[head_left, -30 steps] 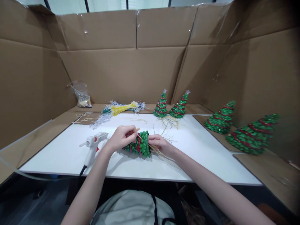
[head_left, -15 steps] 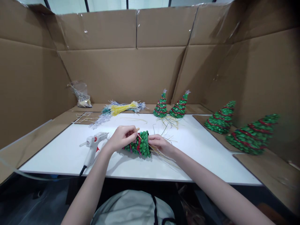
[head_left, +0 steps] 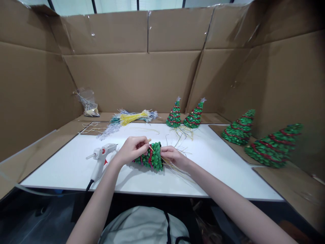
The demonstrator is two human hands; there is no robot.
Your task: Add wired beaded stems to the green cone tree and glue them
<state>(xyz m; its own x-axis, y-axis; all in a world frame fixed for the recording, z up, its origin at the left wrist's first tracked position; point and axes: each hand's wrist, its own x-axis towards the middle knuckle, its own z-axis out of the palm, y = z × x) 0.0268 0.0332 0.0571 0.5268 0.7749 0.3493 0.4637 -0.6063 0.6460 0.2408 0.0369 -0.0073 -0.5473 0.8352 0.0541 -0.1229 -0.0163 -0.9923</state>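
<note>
A small green Christmas tree [head_left: 155, 157] with red garland lies on its side on the white tabletop, its base toward the right. Over its upper side, my left hand [head_left: 135, 148] is closed in a pinch on a thin tan stick [head_left: 149, 140], of which only the end shows. My right hand [head_left: 175, 157] is closed at the tree's base, fingertips on the rim; part of its grip is hidden. Thin yellow and dark wires [head_left: 177, 169] trail out of the base below this hand.
A white glue gun [head_left: 100, 161] lies at the left, its cord over the front edge. Wire bundles [head_left: 130, 118] and a plastic bag [head_left: 89, 103] are at the back. Two starred trees [head_left: 174, 113] stand behind; two larger trees [head_left: 275, 145] are at right. Cardboard walls [head_left: 106, 78] surround the table.
</note>
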